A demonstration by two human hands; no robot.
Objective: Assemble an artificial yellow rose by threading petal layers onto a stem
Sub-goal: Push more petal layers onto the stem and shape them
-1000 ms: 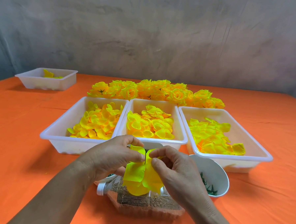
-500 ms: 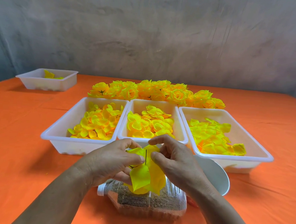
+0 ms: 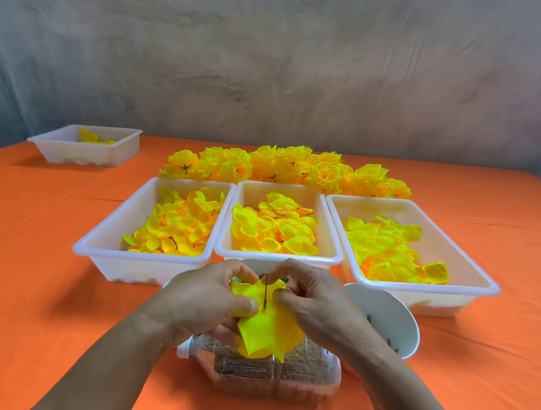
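Note:
A yellow petal layer point(image 3: 264, 326) is pinched between my left hand point(image 3: 206, 305) and my right hand point(image 3: 315, 304), just above a clear plastic bottle point(image 3: 273, 372) lying on its side. A thin dark stem point(image 3: 265, 290) pokes up through the layer's middle, between my thumbs. Both hands grip the layer from either side, fingertips close to the stem. The stem's lower part is hidden by the petals.
Three white trays of yellow petals stand in a row ahead: left point(image 3: 104, 243), middle point(image 3: 226, 246), right point(image 3: 484, 285). Finished yellow roses point(image 3: 283, 168) pile behind them. A white bowl point(image 3: 392, 314) sits at my right; a small tray point(image 3: 62, 150) far left. Orange cloth point(image 3: 39, 286) covers the table.
The petal layer has been pushed down over the stem, whose tip now stands out above it. Both hands have drawn closer together and slightly away from me.

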